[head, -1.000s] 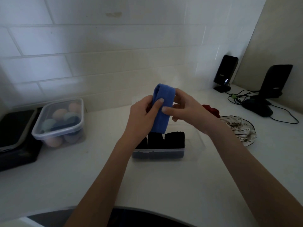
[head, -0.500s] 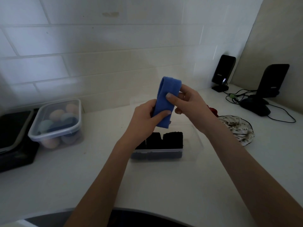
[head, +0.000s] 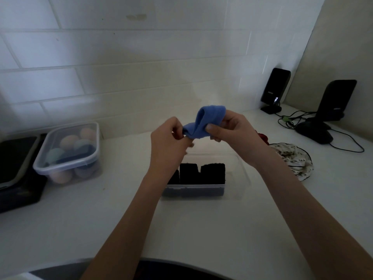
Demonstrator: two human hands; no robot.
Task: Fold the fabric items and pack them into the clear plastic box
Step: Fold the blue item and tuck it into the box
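Observation:
A blue fabric band [head: 203, 123] is held in the air above the clear plastic box [head: 240, 178]. My left hand [head: 168, 144] pinches its lower left end. My right hand [head: 235, 132] grips its upper right part, where the band loops over. The box sits on the white counter, and several dark folded fabric pieces [head: 201, 173] stand upright in its left part. To the right of the box lie a red fabric item [head: 262, 137], partly hidden behind my right arm, and a white patterned fabric item [head: 292, 159].
A lidded clear container with pastel round things [head: 69, 152] stands at the left, beside a dark tray [head: 14, 158]. Two black devices on stands [head: 274, 90] [head: 333, 104] with cables [head: 343, 142] sit at the back right. A tiled wall runs behind the counter.
The blue band hung upright between my hands; now it lies folded over and more sideways. My left hand has shifted left to its lower end, and both hands have dropped a little.

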